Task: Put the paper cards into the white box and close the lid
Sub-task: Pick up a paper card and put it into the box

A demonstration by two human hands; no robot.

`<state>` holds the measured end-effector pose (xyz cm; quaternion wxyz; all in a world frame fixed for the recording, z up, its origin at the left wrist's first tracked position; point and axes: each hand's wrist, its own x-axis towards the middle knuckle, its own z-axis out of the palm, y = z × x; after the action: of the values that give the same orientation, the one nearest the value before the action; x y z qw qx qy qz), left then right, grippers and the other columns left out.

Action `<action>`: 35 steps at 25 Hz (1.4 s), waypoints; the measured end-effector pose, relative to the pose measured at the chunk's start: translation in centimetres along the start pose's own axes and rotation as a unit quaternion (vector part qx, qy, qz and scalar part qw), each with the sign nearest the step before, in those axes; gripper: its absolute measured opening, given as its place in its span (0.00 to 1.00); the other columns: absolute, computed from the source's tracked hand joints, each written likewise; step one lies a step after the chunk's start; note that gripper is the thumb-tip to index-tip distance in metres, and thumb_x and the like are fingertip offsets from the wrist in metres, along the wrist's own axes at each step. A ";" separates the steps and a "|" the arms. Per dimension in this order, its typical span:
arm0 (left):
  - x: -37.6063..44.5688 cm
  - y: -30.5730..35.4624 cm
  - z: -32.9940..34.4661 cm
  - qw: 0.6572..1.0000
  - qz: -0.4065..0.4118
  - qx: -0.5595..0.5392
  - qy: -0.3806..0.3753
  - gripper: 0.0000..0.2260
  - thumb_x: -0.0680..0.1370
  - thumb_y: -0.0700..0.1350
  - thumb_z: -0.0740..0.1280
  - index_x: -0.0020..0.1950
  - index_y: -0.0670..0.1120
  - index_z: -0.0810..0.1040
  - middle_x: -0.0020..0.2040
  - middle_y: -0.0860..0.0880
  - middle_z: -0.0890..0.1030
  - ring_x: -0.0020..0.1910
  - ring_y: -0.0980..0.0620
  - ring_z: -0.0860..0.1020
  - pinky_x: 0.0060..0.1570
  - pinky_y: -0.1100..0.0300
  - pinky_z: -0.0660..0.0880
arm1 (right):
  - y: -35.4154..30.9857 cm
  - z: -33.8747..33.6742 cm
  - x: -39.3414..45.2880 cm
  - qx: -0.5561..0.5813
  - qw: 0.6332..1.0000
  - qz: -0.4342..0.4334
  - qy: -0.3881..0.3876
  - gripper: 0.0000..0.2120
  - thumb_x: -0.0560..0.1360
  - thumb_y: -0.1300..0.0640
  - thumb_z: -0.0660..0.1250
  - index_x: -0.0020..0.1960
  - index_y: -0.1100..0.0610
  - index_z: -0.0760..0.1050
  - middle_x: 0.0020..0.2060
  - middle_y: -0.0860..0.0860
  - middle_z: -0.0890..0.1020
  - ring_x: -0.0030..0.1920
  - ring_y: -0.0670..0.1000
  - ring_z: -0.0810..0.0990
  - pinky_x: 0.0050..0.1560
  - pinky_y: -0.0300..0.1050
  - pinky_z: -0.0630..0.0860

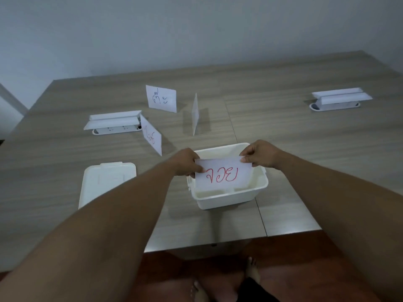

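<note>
The open white box (231, 200) stands near the table's front edge. A white paper card (224, 174) with red writing is held upright over the box, its lower edge inside. My left hand (185, 162) pinches the card's upper left corner and my right hand (260, 154) pinches its upper right corner. The box's white lid (104, 182) lies flat on the table to the left. Three more cards stand on the table behind: one with writing at the back (161, 99), one seen edge-on (194, 114), and one tilted at the left (151, 136).
Two white flip-up socket covers are set in the wooden table, one at the left (113, 122) and one at the far right (340, 98). A seam runs down the table just right of the box. Below the table edge, bare feet rest on a reddish floor.
</note>
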<state>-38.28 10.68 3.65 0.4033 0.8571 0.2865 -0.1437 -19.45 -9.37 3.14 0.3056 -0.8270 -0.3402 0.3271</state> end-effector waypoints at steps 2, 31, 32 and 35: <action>0.4 -0.7 1.9 0.997 0.008 0.076 -0.011 0.13 0.71 0.45 0.75 0.50 0.38 0.82 0.38 0.47 0.82 0.36 0.51 0.83 0.38 0.61 0.76 | 1.3 1.6 -0.5 -0.071 0.997 0.005 -0.015 0.10 0.72 0.63 0.72 0.53 0.62 0.84 0.44 0.53 0.84 0.45 0.51 0.80 0.53 0.51 0.81; 2.6 -2.6 2.6 0.960 -0.087 0.093 0.248 0.12 0.72 0.48 0.69 0.52 0.45 0.76 0.53 0.45 0.78 0.48 0.44 0.80 0.47 0.53 0.77 | 3.9 -0.8 4.9 -0.142 0.984 0.036 0.104 0.22 0.72 0.56 0.68 0.65 0.58 0.75 0.62 0.57 0.76 0.66 0.59 0.73 0.62 0.48 0.72; 2.4 -3.4 3.2 0.959 -0.137 0.053 0.241 0.15 0.72 0.51 0.70 0.55 0.45 0.74 0.54 0.45 0.77 0.48 0.43 0.80 0.45 0.54 0.77 | 4.2 -0.9 5.1 -0.139 0.983 0.088 0.080 0.25 0.72 0.51 0.69 0.66 0.58 0.73 0.63 0.58 0.76 0.64 0.60 0.74 0.61 0.51 0.74; 2.5 -4.1 4.8 0.956 -0.208 -0.082 0.190 0.12 0.74 0.51 0.67 0.42 0.42 0.75 0.41 0.42 0.80 0.36 0.41 0.83 0.32 0.51 0.83 | 4.2 -0.8 5.1 -0.057 0.979 0.191 -0.032 0.19 0.72 0.51 0.66 0.56 0.64 0.77 0.47 0.61 0.83 0.44 0.62 0.85 0.41 0.57 0.84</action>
<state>-38.90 10.02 -3.08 0.3714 0.7539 0.5408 -0.0346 -14.52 -8.09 -1.14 0.1783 -0.8819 -0.2040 0.3859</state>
